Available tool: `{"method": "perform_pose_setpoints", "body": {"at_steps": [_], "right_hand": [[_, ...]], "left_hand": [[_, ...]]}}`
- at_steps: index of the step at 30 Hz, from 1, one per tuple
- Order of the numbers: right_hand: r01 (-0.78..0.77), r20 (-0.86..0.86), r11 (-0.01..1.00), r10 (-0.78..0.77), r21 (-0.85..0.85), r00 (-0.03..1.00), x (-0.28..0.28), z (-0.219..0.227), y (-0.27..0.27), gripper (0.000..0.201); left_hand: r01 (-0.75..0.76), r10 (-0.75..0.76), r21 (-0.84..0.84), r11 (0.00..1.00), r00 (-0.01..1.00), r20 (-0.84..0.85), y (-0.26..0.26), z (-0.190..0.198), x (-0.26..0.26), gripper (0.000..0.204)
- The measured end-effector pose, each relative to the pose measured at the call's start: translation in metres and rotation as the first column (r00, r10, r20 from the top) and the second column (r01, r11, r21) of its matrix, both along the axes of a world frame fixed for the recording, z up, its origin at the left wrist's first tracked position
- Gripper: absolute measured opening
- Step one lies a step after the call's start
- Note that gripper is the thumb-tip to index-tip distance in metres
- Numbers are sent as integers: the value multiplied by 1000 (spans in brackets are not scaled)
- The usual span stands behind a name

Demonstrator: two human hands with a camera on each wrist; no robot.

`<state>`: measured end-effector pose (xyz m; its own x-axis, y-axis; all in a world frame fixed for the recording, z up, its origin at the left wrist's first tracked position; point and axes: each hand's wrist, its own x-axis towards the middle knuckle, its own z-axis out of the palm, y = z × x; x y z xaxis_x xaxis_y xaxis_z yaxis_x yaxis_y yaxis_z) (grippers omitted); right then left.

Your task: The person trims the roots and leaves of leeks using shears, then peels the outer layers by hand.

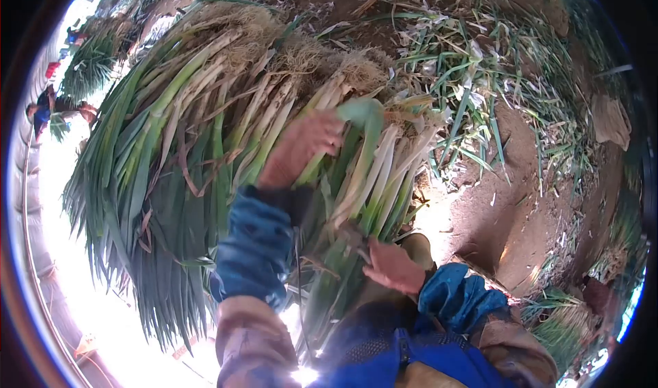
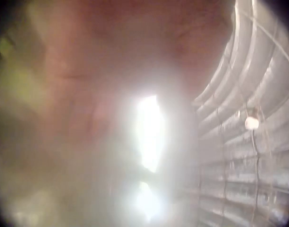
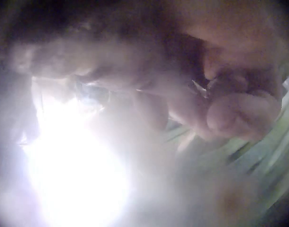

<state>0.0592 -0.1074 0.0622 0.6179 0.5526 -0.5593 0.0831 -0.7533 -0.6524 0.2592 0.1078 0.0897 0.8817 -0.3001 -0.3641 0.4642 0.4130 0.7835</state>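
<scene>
A large heap of green onions [image 1: 185, 134] lies on the soil, white stalks and roots toward the top, green leaves fanning down to the left. My left hand [image 1: 305, 145] reaches onto the heap and its curled fingers grip several pale stalks [image 1: 356, 176] at the heap's right side. My right hand [image 1: 392, 266] is lower, close to my body, its fingers curled round the leafy end of the same stalks. In the right wrist view the curled fingers [image 3: 234, 113] lie against green leaves [image 3: 272, 151]. The left wrist view is a blur of my left hand [image 2: 111, 71].
Bare brown soil [image 1: 500, 203] strewn with onion trimmings [image 1: 466, 59] stretches to the right. More onion bundles [image 1: 562, 319] lie at the lower right. People [image 1: 48, 107] work at the far left. Ribbed greenhouse sheeting [image 2: 248, 142] shows in the left wrist view.
</scene>
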Motion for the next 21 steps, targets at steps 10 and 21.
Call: {"method": "perform_pose_setpoints", "body": {"at_steps": [10, 21], "right_hand": [[80, 334, 995, -98, 67, 937, 17, 14, -33, 71], [35, -26, 991, -32, 127, 999, -12, 52, 0, 71]], "left_hand": [[-61, -406, 916, -397, 907, -116, 75, -150, -152, 22], [134, -149, 980, -147, 976, -156, 53, -92, -154, 32]]}}
